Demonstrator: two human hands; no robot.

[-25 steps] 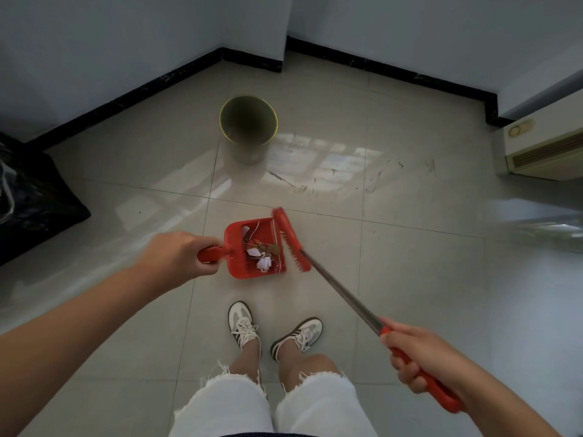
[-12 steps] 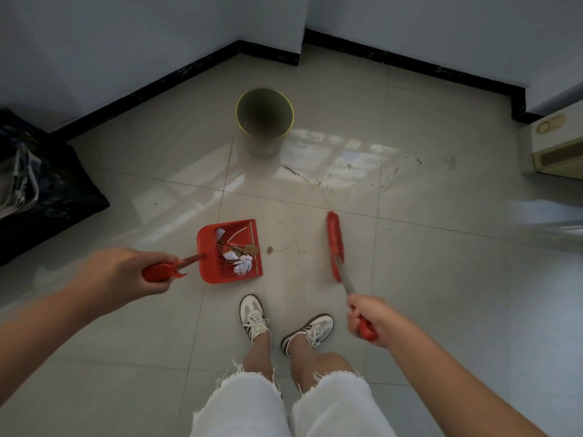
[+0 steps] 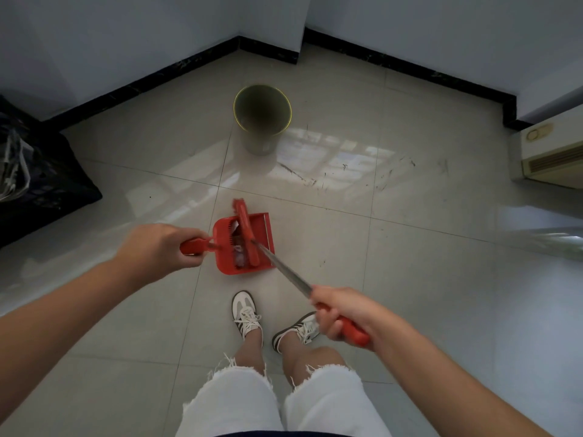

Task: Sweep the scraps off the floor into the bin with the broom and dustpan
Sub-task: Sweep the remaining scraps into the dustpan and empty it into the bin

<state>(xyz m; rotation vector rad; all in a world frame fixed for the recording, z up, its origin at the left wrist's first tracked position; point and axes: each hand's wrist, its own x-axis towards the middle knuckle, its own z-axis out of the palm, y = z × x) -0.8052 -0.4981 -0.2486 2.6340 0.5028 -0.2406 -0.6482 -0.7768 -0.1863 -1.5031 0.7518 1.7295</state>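
Observation:
My left hand (image 3: 157, 246) grips the handle of a red dustpan (image 3: 263, 234), held a little above the tiled floor in front of my feet. Pale scraps (image 3: 237, 251) lie in the pan, partly hidden by the red broom head (image 3: 247, 236), which lies across the pan over them. My right hand (image 3: 342, 310) holds the red grip at the end of the broom's metal shaft (image 3: 285, 272). The round olive bin (image 3: 262, 116) stands open on the floor farther ahead, near the wall corner.
A black crate with a clear bag (image 3: 34, 181) sits at the left by the wall. A beige floor unit (image 3: 552, 156) stands at the right. My two feet in white sneakers (image 3: 246, 313) are just behind the dustpan. Scuff marks (image 3: 303, 176) streak the tiles near the bin.
The broom head swung left from the bare floor onto the dustpan and now covers the scraps. The dustpan shifted right and my right hand slid back along the handle.

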